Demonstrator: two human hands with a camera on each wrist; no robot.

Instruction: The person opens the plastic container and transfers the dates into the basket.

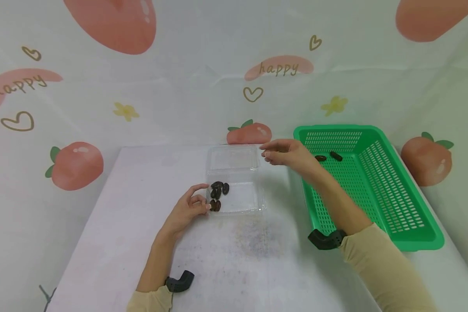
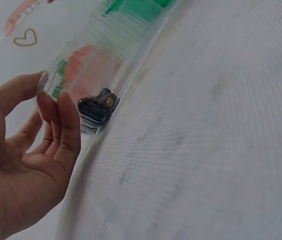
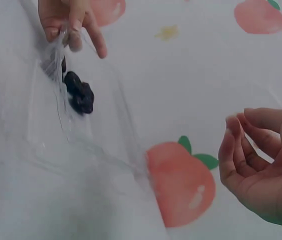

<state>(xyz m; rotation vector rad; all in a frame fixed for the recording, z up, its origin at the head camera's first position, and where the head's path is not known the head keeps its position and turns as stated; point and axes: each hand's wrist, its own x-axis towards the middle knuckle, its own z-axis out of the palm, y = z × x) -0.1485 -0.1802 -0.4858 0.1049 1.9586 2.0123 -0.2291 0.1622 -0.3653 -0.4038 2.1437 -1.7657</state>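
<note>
A clear plastic box [image 1: 243,197] sits on the white table with its lid [image 1: 233,158] folded back. Several dark, glossy dates [image 1: 218,190] lie at the box's left side. My left hand [image 1: 185,210] pinches the left rim of the box between thumb and fingers, as the left wrist view [image 2: 31,150] shows. Beyond the lid's right edge, my right hand [image 1: 290,155] hovers with bent fingers and the thumb near the fingertips; nothing shows between them. Two more dates [image 1: 336,156] rest in the green basket, close behind the right hand.
The green plastic basket [image 1: 411,186] stands at the table's right, beneath my right forearm. A printed white cloth [image 1: 187,86] with fruit and hearts hangs behind the table [image 1: 121,234]. Each wrist carries a black band-like device [image 1: 323,239].
</note>
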